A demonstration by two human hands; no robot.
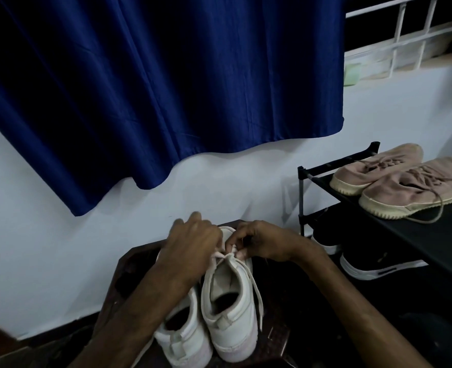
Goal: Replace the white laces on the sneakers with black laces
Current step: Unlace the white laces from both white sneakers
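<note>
Two white sneakers stand side by side on a dark stool, heels toward me. The right sneaker has a white lace hanging loose down its right side. My left hand lies over the front of that sneaker and holds the lace near the top eyelets. My right hand pinches the lace at the tongue, fingers curled. The left sneaker is partly hidden under my left forearm. No black laces are in view.
A black shoe rack stands at the right with a pair of pink sneakers on top and black sneakers on the lower shelf. A blue curtain hangs over the white wall behind.
</note>
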